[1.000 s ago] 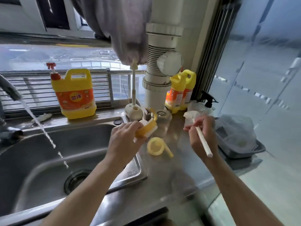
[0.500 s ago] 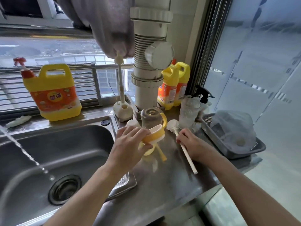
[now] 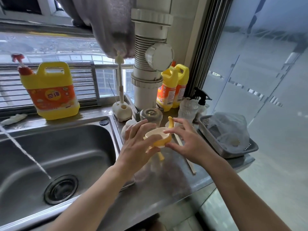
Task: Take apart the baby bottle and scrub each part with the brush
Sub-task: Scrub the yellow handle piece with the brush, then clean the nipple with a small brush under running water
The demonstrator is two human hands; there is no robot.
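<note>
My left hand [image 3: 138, 147] grips a yellow bottle collar [image 3: 162, 141] with a white inner part and a curved handle, held above the steel counter. My right hand [image 3: 188, 140] pinches the same collar between thumb and forefinger from the right side. The clear bottle body [image 3: 150, 115] stands upside down just behind it. A white-handled brush [image 3: 190, 164] lies loose on the counter under my right wrist. Below my left hand, a second yellow piece [image 3: 161, 156] pokes out on the counter. A pale rounded part [image 3: 128, 123] sits behind my left fingers, mostly hidden.
Water runs into the steel sink [image 3: 70, 144] at left. A large yellow detergent jug [image 3: 51, 92] stands on the sill; a second brush in a stand [image 3: 121, 110], two yellow bottles [image 3: 173, 87], a spray bottle [image 3: 202, 99] and a grey basket [image 3: 221, 151] crowd the back right.
My right hand has let go of the brush, which now lies on the counter, and has come over to the collar. My left hand has lifted the collar slightly.
</note>
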